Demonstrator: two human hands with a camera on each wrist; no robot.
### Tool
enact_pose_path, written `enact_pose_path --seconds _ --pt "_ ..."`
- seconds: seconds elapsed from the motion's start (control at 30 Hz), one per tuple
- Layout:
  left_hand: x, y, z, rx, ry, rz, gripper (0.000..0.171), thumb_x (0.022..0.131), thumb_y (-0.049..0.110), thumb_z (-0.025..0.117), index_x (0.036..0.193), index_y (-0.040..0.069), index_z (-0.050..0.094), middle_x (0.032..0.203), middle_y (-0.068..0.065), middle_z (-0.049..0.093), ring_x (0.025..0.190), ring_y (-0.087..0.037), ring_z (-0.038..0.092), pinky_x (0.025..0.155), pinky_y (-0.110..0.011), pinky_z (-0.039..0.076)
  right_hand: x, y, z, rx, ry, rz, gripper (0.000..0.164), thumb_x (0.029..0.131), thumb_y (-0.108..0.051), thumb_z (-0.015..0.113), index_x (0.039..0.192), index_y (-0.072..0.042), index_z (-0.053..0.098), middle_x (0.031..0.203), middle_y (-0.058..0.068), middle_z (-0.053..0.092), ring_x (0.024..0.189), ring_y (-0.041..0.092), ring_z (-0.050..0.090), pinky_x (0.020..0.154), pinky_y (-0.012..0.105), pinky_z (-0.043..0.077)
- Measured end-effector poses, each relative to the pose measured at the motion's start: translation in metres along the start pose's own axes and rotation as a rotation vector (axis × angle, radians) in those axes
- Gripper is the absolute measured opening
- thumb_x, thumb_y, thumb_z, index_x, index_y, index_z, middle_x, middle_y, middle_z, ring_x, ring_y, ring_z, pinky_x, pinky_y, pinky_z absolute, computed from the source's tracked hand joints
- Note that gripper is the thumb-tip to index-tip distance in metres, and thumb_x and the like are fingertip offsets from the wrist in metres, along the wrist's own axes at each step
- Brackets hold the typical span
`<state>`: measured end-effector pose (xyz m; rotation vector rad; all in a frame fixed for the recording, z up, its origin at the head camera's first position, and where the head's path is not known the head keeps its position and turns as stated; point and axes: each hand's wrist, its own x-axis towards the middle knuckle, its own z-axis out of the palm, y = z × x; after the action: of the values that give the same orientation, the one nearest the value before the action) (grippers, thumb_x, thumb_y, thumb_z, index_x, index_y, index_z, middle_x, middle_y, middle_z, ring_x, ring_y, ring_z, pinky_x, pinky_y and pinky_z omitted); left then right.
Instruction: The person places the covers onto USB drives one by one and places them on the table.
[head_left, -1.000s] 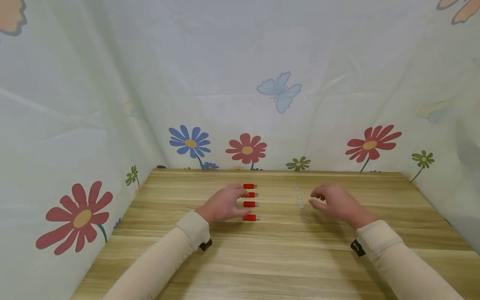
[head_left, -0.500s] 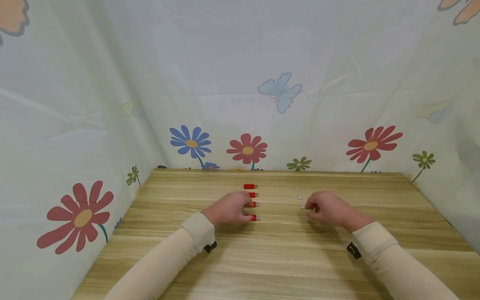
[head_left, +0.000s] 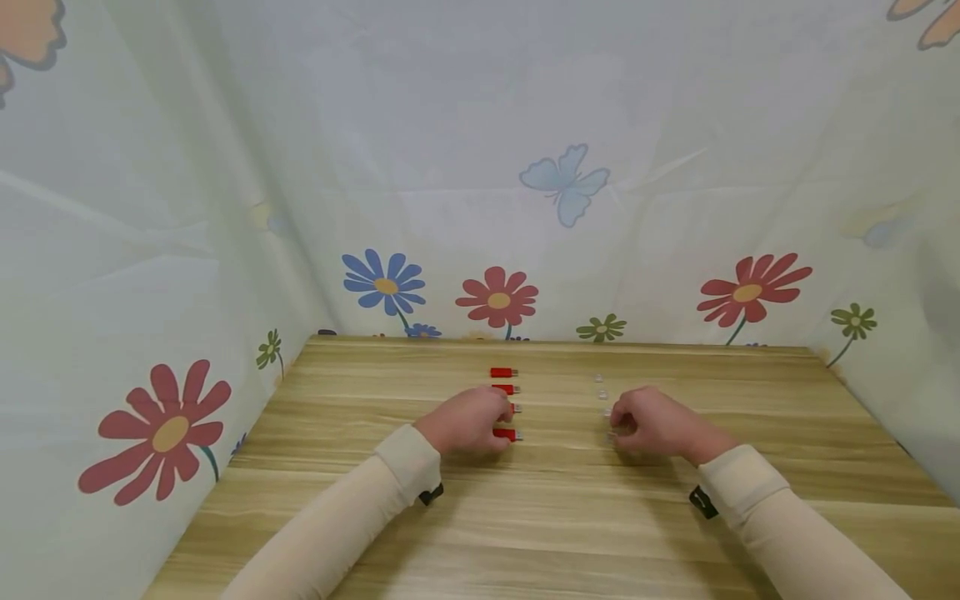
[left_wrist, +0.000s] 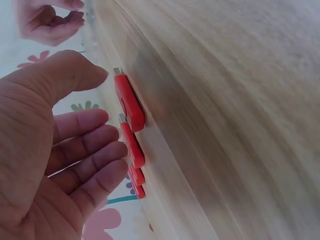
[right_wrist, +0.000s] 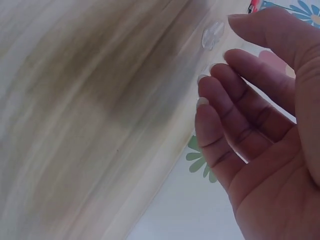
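Several red USB sticks lie in a column on the table, metal plugs pointing right. My left hand hovers at the two nearer ones and partly covers them. In the left wrist view its thumb and fingers stand apart beside the nearest USB stick, holding nothing. To the right, small clear plastic caps form a second column. My right hand is over the nearer caps, fingers loosely bent. One clear cap lies on the wood just off the thumb tip in the right wrist view; nothing is held.
The wood-grain table extends around both columns. Behind it and at the sides hangs a pale curtain printed with flowers and butterflies. A dark strap piece shows at the right wrist.
Both hands have moved inward and slightly nearer the body, the left to the nearest red USB stick, the right to the nearest clear cap. The sticks and caps lie as before.
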<state>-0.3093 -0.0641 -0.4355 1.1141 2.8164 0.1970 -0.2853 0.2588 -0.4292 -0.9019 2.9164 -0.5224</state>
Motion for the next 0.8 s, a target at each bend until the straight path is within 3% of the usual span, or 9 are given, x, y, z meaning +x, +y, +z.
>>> enact_pose_path --seconds 0.23,0.8 --pt "0.0061 -0.0007 0.0038 0.036 -0.028 0.019 0.023 0.087 0.03 0.079 0.077 0.019 0.062 0.067 0.004 0.051 0.064 -0.012 0.045 0.057 -0.023 0.036 0.0013 -0.0016 0.0022 -0.014 -0.008 -0.055 0.011 0.079 -0.01 0.079 0.074 -0.014 0.07 0.072 -0.007 0.061 0.066 0.003 0.049 0.062 0.021 0.044" --pt "0.01 0.0024 0.0065 0.049 -0.055 -0.001 0.028 0.087 0.027 0.08 0.071 0.019 0.059 0.064 0.005 0.056 0.059 -0.011 0.047 0.056 -0.022 0.038 0.0044 -0.0005 0.0054 -0.07 -0.001 -0.073 0.02 0.077 -0.006 0.077 0.067 -0.018 0.064 0.065 -0.009 0.057 0.061 0.002 0.045 0.059 0.021 0.04"
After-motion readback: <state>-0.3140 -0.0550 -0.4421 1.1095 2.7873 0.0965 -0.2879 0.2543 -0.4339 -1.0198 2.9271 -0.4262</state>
